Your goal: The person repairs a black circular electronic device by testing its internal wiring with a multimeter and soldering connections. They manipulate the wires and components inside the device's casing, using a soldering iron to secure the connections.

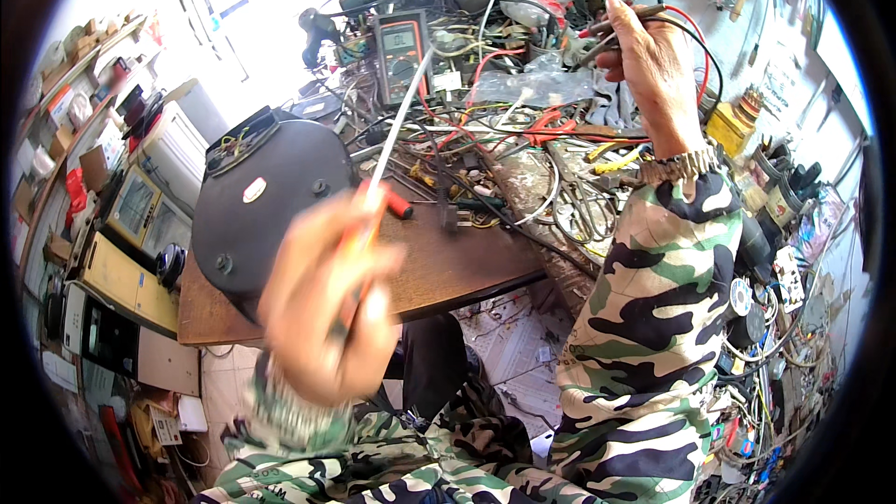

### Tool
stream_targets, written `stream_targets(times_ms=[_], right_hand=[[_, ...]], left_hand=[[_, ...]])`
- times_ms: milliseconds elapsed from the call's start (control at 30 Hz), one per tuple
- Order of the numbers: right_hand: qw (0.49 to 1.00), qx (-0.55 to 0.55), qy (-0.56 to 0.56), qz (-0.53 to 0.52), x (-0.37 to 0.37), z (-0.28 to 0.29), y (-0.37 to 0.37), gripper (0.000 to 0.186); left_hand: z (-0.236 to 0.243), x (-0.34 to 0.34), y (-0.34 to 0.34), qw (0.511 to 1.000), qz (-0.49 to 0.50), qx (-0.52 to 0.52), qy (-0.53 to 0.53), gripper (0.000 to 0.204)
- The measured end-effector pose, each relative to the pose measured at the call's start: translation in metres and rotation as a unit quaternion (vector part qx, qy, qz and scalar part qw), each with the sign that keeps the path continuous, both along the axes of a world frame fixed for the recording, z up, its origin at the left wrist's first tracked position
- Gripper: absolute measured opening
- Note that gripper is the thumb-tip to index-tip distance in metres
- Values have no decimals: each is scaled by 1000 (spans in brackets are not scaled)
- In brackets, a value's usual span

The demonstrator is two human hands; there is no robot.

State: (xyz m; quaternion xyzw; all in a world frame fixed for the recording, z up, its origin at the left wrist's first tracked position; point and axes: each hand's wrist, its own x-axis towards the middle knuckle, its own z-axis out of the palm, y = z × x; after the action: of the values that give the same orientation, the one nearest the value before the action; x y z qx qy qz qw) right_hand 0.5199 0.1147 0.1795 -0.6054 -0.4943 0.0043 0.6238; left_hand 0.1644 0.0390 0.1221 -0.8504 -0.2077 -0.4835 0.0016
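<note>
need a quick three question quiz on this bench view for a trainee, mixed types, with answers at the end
1. Which hand holds the long tool?
2. True or false: the black case sits on the floor.
3. The leads at the right hand are:
a) blue and white
b) red and black
c) green and pink

Key
1. The left hand.
2. False; it rests on the wooden table.
3. b

Left fingers (377,263) (blurred) hold what seems a screwdriver (391,145).
</note>
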Motion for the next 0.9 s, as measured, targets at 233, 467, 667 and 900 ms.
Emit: stream_targets(times_ms=[233,467,667,900], right_hand=[[986,-118,-50,103,-30,16,-28,42],[896,-223,-48,380,-54,4,-22,28],[862,-314,-92,388,-72,2,-21,22],[843,-331,-59,421,-110,-14,-16,18]], left_hand=[[0,85,138,985,-18,-147,-90,29],[-105,75,107,923,244,-180,238,54],[-85,56,93,955,134,-256,72,37],[-7,-61,73,816,-225,-497,-191,43]])
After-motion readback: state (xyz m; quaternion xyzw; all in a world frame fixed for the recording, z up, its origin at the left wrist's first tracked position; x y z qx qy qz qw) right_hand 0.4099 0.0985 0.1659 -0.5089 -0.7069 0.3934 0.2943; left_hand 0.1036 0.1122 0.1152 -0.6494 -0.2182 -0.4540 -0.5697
